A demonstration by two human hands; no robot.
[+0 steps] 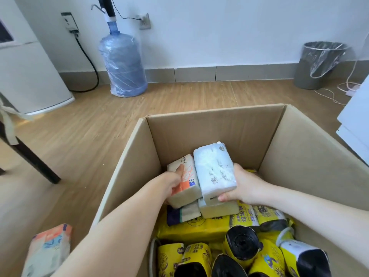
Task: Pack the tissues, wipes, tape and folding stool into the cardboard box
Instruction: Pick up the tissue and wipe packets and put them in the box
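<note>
Hands both busy inside the cardboard box [219,124]. Left hand [171,182] is clamped round an orange-and-white tissue pack [185,180]; right hand [243,186] grips a white tissue pack [214,170], thumb under its near end. Packs sit side by side, touching, long axes running away from the wrists toward the far wall, w/ more packs just beneath the fingers. Yellow bag rolls [243,244] fill the box nearer the person, below the right forearm. One more tissue pack [48,250] lies on the floor outside the box, beside the left elbow, so left arm's nearer for that pickup. Tape & stool not in sight.
</note>
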